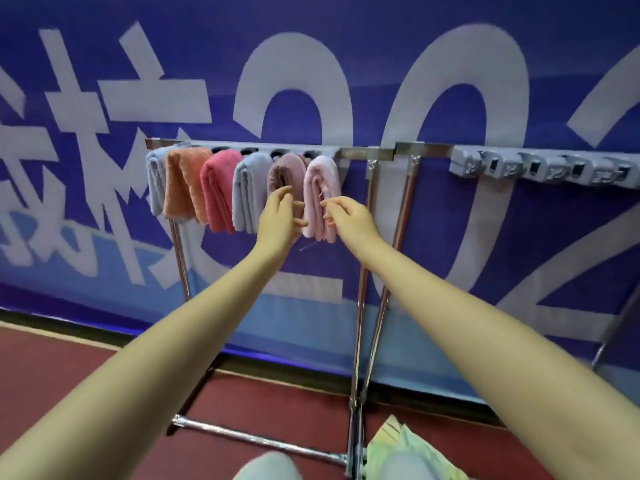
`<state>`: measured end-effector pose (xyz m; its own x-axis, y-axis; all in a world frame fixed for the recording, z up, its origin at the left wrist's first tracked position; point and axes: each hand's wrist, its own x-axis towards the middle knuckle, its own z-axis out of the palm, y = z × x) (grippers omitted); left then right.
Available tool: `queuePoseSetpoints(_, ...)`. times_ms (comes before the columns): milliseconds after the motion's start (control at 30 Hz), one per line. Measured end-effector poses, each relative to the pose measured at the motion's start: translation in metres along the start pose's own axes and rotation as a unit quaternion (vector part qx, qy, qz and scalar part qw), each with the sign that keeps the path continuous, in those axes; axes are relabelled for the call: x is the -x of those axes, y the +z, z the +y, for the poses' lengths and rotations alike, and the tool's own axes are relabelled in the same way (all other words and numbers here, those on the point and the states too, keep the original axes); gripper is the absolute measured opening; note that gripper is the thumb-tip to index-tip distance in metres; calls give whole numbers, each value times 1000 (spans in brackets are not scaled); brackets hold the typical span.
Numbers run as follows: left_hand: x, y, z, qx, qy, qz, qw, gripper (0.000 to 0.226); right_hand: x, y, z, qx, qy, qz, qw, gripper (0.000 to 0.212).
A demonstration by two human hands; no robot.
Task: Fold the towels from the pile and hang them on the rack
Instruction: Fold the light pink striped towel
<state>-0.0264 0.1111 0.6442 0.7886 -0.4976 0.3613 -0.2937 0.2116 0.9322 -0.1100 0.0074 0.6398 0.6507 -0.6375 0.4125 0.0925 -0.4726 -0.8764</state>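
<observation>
Pale pink towel [320, 195], soft plush, folded into a narrow loop, hangs rightmost of six on the rack [356, 153]. Left hand [282, 216] at its 9 o'clock: fingers loosely spread, gripping nothing. Right hand [346, 216] at 3 o'clock: fingertips curled, whether they pinch the towel edge is unclear. Rack: chrome tube. Grey plastic clip bar [543, 169] at 3 o'clock. Crumpled pale green towel [401, 448] on floor, 6 o'clock.

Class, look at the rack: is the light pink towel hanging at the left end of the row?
No. The light pink towel hangs at the right end of the row, while a grey-blue towel hangs at the left end.
</observation>
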Motion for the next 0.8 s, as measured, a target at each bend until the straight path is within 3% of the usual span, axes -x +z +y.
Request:
queuePoseSetpoints(200, 64, -11, -111, -72, -112, 6, 991, 15, 103, 18, 109, -22, 175, 16, 984, 18)
queuePoseSetpoints(333, 121, -33, -215, -178, -173, -55, 967, 21, 170, 36, 194, 12, 275, -10, 961, 20)
queuePoseSetpoints(500, 185, -67, -323, -309, -273, -127, 902, 33, 237, 56, 281, 43, 386, -68, 919, 18)
queuePoseSetpoints(700, 232, -90, -418, -361, -334, -190, 850, 29, 315, 83, 393, 108, 508, -160, 840, 28)
queuePoseSetpoints(800, 259, -98, -466, -347, -385, -189, 834, 27, 342, 107, 439, 123, 546, -197, 805, 24)
